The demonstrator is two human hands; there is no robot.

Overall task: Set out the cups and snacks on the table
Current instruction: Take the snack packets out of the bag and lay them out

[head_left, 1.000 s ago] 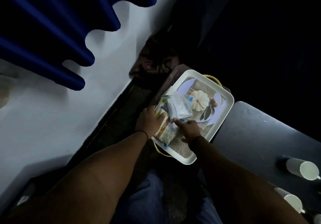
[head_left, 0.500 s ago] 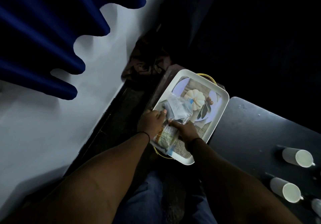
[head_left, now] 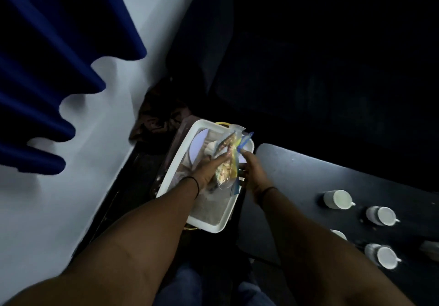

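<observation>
Snack bags (head_left: 226,163) in clear plastic are lifted as a bundle above the white tray (head_left: 180,163), pressed between both hands: the left hand (head_left: 209,171) lies flat-fingered along the bundle's left side, and the right hand (head_left: 253,169) closes on its right edge beside a blue strip. The tray sits just left of the dark table (head_left: 297,182), one corner close to the table's rounded edge. White cups (head_left: 338,199) stand on the table's right part (well apart from the bags), and a blue curtain (head_left: 47,68) hangs at the upper left.
</observation>
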